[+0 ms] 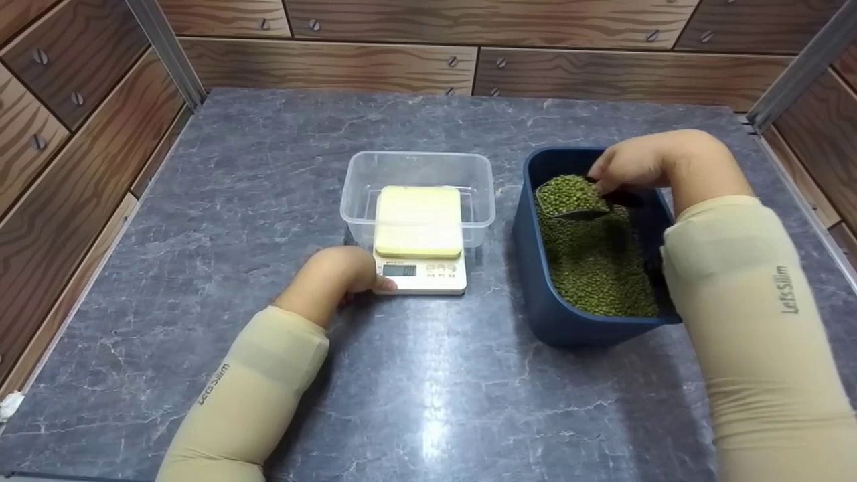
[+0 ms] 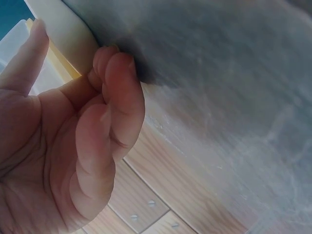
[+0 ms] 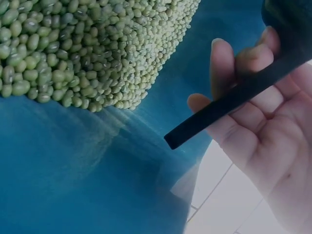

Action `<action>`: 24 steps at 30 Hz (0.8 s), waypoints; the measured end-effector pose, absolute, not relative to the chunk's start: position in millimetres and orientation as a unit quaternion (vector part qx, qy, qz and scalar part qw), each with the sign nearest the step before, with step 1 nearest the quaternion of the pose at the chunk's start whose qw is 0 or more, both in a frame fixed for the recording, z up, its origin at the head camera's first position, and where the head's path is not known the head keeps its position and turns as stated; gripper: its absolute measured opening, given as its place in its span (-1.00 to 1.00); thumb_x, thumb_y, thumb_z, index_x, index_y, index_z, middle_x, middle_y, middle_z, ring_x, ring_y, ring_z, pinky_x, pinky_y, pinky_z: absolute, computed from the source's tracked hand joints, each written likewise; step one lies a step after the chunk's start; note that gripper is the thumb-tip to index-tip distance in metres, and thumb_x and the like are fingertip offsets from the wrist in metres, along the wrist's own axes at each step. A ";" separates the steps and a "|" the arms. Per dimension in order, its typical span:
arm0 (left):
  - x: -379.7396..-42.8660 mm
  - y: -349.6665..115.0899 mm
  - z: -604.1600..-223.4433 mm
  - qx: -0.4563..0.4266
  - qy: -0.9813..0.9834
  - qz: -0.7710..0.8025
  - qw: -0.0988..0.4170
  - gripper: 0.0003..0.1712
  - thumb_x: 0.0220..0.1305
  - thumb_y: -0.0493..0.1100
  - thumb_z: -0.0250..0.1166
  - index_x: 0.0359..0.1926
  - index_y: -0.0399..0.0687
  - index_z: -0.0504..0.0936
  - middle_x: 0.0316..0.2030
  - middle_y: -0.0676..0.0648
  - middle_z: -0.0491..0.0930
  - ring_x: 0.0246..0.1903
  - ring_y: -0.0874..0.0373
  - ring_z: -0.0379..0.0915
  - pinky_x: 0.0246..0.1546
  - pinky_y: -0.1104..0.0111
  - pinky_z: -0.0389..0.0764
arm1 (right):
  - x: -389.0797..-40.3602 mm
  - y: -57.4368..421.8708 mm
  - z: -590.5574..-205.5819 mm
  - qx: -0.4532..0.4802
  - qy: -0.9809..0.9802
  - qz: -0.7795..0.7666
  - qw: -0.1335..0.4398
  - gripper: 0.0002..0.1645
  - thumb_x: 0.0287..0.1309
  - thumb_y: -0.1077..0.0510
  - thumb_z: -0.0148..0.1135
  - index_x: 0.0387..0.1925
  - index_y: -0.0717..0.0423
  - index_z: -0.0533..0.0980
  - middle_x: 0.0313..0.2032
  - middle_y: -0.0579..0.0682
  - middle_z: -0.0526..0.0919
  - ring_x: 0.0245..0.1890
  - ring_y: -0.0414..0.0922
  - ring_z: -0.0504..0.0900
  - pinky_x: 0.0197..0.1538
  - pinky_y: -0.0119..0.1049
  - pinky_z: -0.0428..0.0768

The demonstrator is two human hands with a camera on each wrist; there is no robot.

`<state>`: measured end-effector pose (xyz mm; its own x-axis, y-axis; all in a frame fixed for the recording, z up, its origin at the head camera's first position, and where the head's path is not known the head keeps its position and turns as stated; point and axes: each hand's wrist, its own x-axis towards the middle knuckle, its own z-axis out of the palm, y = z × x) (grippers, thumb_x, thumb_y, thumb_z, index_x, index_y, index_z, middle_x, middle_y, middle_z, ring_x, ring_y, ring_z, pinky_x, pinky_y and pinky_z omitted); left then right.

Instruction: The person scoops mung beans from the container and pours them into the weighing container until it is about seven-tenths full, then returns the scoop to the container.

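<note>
My left hand (image 1: 345, 271) is at the front left corner of a white kitchen scale (image 1: 418, 284) with a yellow platform. Its thumb lies on top beside the small display (image 1: 400, 270), and the other fingers curl at the scale's side, as the left wrist view shows. A clear plastic container (image 1: 355, 194) with nothing in it stands on the platform. My right hand (image 1: 633, 164) grips the black handle (image 3: 234, 100) of a scoop (image 1: 582, 215) heaped with mung beans (image 1: 566, 192). The scoop is held level over the blue bin.
The deep blue bin (image 1: 532, 268) stands right of the scale, holding a thick layer of mung beans (image 1: 596, 288). Both rest on a grey marble-patterned table (image 1: 268, 167). Wood-patterned panels (image 1: 335, 67) border its back and sides, with metal posts (image 1: 167, 57) at the back corners.
</note>
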<state>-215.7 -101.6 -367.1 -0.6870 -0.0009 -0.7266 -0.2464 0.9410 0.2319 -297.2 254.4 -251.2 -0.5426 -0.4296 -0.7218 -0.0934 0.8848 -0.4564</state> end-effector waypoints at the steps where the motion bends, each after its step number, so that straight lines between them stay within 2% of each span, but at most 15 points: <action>1: -215.8 -101.5 -367.4 -0.069 0.905 0.159 0.389 -0.27 0.02 0.29 0.24 -0.17 -0.35 0.52 -0.34 -0.21 0.60 -0.31 -0.01 0.56 -0.39 0.29 0.57 | -297.6 254.2 -250.5 -0.152 0.858 -0.186 0.455 -0.62 0.31 0.28 -0.20 -0.66 0.02 0.19 -0.68 -0.13 0.31 -0.69 -0.26 0.30 -0.40 -0.35 0.38; 10: -217.2 -100.2 -369.4 -0.072 0.905 0.149 0.392 -0.25 0.01 0.30 0.23 -0.16 -0.37 0.52 -0.37 -0.21 0.60 -0.31 -0.01 0.56 -0.37 0.29 0.58 | -300.8 250.8 -246.0 -0.130 0.859 -0.212 0.447 -0.66 0.25 0.35 -0.19 -0.62 0.02 0.22 -0.65 -0.17 0.35 -0.62 -0.30 0.38 -0.40 -0.43 0.40; 17: -217.0 -101.1 -367.0 -0.058 0.907 0.140 0.394 -0.25 0.04 0.31 0.21 -0.18 -0.37 0.53 -0.36 -0.21 0.61 -0.32 -0.01 0.57 -0.37 0.28 0.58 | -303.2 238.7 -239.4 -0.121 0.865 -0.215 0.437 -0.64 0.28 0.33 -0.19 -0.64 0.01 0.20 -0.63 -0.16 0.28 -0.59 -0.29 0.34 -0.37 -0.43 0.39; 24: -216.5 -102.0 -366.2 -0.056 0.905 0.145 0.396 -0.26 0.04 0.31 0.21 -0.21 -0.37 0.53 -0.35 -0.23 0.62 -0.33 -0.01 0.57 -0.38 0.28 0.58 | -306.0 218.1 -232.3 -0.104 0.871 -0.218 0.428 -0.69 0.28 0.30 -0.16 -0.59 0.03 0.24 -0.58 -0.14 0.34 -0.55 -0.28 0.39 -0.36 -0.43 0.43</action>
